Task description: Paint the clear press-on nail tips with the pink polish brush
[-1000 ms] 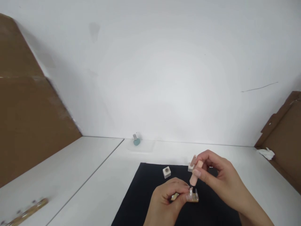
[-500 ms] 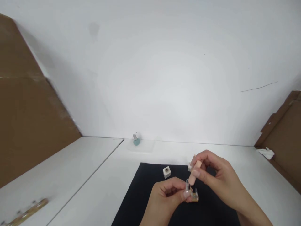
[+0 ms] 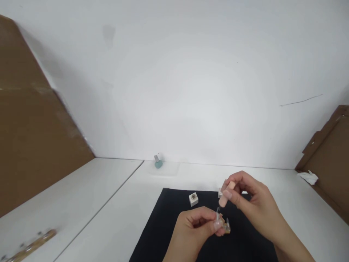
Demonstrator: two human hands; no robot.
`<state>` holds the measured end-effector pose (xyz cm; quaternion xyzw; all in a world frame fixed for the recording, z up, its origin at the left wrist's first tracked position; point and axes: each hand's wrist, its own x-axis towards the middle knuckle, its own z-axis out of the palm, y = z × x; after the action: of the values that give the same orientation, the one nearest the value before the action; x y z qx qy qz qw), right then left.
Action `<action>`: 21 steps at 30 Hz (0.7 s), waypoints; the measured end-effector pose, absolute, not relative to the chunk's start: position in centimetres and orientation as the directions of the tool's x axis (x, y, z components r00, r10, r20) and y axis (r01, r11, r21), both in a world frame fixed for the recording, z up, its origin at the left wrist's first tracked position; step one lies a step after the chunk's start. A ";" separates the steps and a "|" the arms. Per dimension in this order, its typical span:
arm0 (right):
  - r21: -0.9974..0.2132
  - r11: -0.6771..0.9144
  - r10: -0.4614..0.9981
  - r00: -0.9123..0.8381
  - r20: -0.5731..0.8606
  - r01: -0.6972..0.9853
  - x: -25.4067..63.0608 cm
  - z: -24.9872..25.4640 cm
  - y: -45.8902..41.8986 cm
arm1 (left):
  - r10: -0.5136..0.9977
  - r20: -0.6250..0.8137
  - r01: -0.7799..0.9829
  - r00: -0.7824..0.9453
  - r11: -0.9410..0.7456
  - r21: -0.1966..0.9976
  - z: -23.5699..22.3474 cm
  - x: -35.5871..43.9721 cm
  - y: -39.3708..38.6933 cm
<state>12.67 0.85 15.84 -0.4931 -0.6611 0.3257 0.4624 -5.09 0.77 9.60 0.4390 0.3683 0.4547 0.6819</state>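
Observation:
My left hand (image 3: 194, 226) pinches a small clear nail tip (image 3: 218, 215) that stands up from its fingertips, with a dark spot at its top. A gold-coloured stand (image 3: 227, 229) with another clear piece on it shows beside those fingertips; whether the hand also holds this stand is unclear. My right hand (image 3: 247, 193) is closed on a nail polish brush by its pale pink handle (image 3: 227, 195), bristles down, just above the nail tip. Both hands are over a black mat (image 3: 158, 225).
On the mat stands a white cube (image 3: 193, 199) with a metal piece on top; a second white cube (image 3: 220, 193) is partly hidden. A blue-green bottle (image 3: 158, 164) stands by the wall. A gold stand (image 3: 35, 244) lies front left. Cardboard panels (image 3: 32, 138) and a tissue (image 3: 308, 177) flank.
My right hand has moved slightly up with the brush, lifting it a little from the nail tip. My left hand has barely moved; the nail tip looks slightly more tilted.

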 end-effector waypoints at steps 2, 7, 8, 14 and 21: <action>-0.880 0.321 0.942 -0.022 0.335 0.350 12.8 15.7 0.9 | 0.940 -0.124 -0.303 0.317 0.224 0.926 9.6 -5.0 0.8; -0.894 0.315 0.949 -0.069 0.309 0.318 13.0 15.9 0.3 | 0.938 -0.125 -0.311 0.324 0.231 0.922 9.6 -5.2 1.0; -0.896 0.312 0.950 -0.102 0.294 0.317 12.9 16.0 0.2 | 0.936 -0.116 -0.301 0.333 0.223 0.927 9.6 -5.2 1.0; -0.887 0.315 0.949 -0.090 0.302 0.337 12.8 15.9 0.8 | 0.932 -0.119 -0.281 0.343 0.223 0.934 9.6 -5.2 1.0; -0.907 0.300 0.954 -0.119 0.276 0.296 13.0 16.2 0.3 | 0.939 -0.075 -0.348 0.337 0.198 0.916 9.3 -5.0 0.9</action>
<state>13.01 0.25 16.18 -0.4741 -0.6587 0.3541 0.4646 -5.01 0.88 9.35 0.4317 0.3422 0.4632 0.6943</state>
